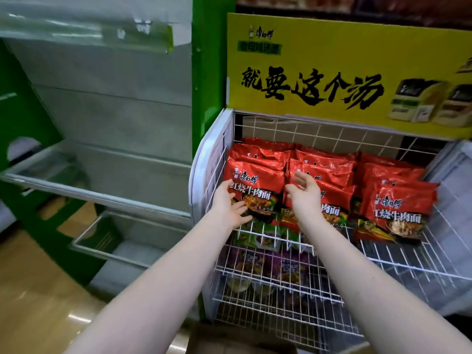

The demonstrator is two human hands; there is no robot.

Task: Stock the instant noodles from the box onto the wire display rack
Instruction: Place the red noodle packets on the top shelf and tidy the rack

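**Hands at the top tier, neither one gripping**

Box: brown cardboard box (237,341) is nearest, only a blurred corner at the bottom edge, just in front of the white wire display rack (383,254). Its contents are out of view. Two bare forearms reach over it toward the rack's top tier.

Lower tiers, seen through the wire: purple noodle packets (255,261), with green noodle packets (255,236) one tier above. Anything below the purple ones is too dim to tell.

Top tier: red instant noodle packets (398,208) stand in three overlapping rows at left, middle and right. All lean back with printed faces toward the camera. The right row's front packet sits furthest forward on the wire, well apart from both hands.

State, left hand (229,208): released. The fingers are fairly straight and spread over the lower left face of the left row's front packet, with the thumb up along its left edge. It is touching the packet, not clenched round it.

State, right hand (304,192): released. The fingers are loosely bent and the thumb is apart, in front of the middle row's front packets. It grasps nothing, and I cannot tell whether it makes contact.

Behind: yellow header sign (332,60) with black brush lettering stands along the rack's back edge.

Left of the rack: green shelving unit (209,60) with grey panels and shelves stands right beside it. Light wooden floor (33,290) shows below it.
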